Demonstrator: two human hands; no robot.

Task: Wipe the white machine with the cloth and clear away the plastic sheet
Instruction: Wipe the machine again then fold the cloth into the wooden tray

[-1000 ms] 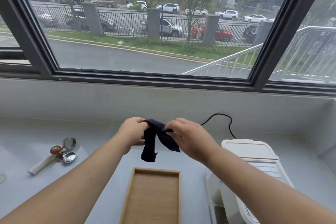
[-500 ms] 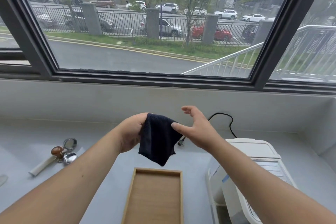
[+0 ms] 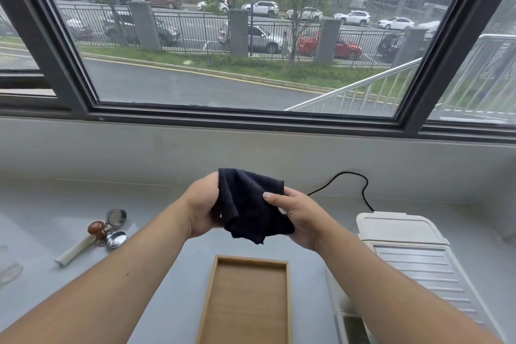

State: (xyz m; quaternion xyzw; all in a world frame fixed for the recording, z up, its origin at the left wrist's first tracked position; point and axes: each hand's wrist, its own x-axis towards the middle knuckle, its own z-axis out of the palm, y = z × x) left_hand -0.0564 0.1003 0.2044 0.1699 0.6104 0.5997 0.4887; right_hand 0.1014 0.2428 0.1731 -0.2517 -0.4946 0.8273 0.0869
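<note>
A person holds a dark cloth (image 3: 251,207) in both bare hands above a grey counter (image 3: 173,265) beneath a wide window (image 3: 237,36). The left hand (image 3: 202,209) closes around the cloth's left edge, its fingers curled out of sight behind the fabric; the right hand (image 3: 298,218) pinches the opposite side, thumb pressed on the front and the other fingers tucked under the folds. The cloth hangs bunched between the two hands, its lower corner dangling above a shallow wooden tray (image 3: 247,301) that lies on the counter below the fingers. The white machine (image 3: 413,254) stands just right of the right hand, under the right forearm, untouched, with a black cord (image 3: 360,184) looping along the wall beyond it. Well to the left of the left hand lie a brown-knobbed tamper (image 3: 97,230), two small metal parts and a white handle (image 3: 75,251).
</note>
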